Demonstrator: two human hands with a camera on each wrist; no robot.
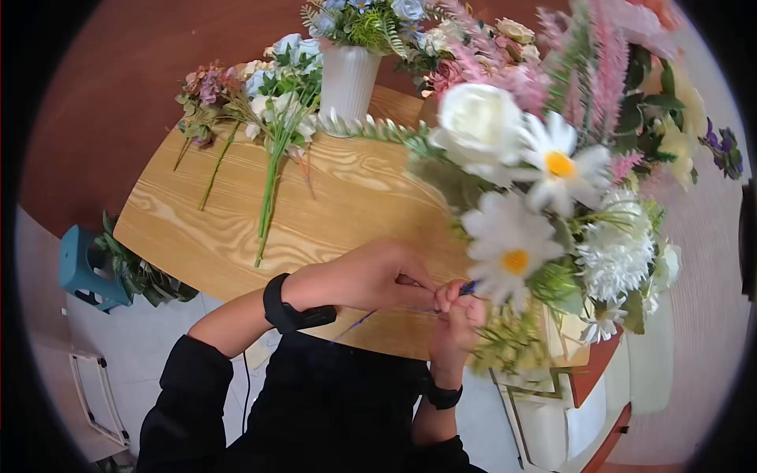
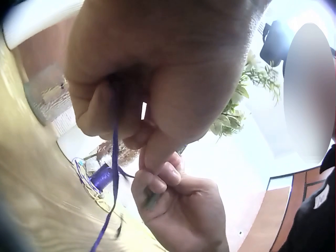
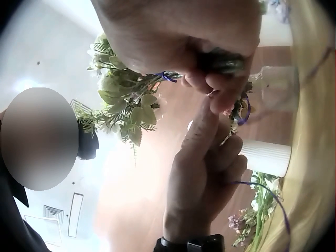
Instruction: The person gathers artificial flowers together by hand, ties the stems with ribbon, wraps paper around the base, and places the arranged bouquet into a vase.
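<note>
A bouquet point(image 1: 509, 236) of white daisies, roses and green leaves tilts to the right over the table's right part. Its green stems point(image 3: 227, 64) run through the fist of my right hand point(image 1: 457, 327). Purple ribbon goes round the stems just below the blooms, seen as a small band point(image 3: 165, 77) in the right wrist view. My left hand point(image 1: 377, 276) grips a length of this purple ribbon point(image 2: 115, 168), whose loose tail hangs from the curled fingers toward the tabletop. Thumb and forefinger of the left hand meet the right hand's fingertips.
On the wooden table point(image 1: 371, 173) stands a ribbed white vase point(image 1: 347, 83) with blue flowers. Loose flower stems point(image 1: 270, 197) lie at its left. Tall pink flowers point(image 1: 607, 71) rise at the back right. A purple ribbon spool point(image 2: 101, 178) shows in the left wrist view. A teal stool point(image 1: 88, 264) is on the floor.
</note>
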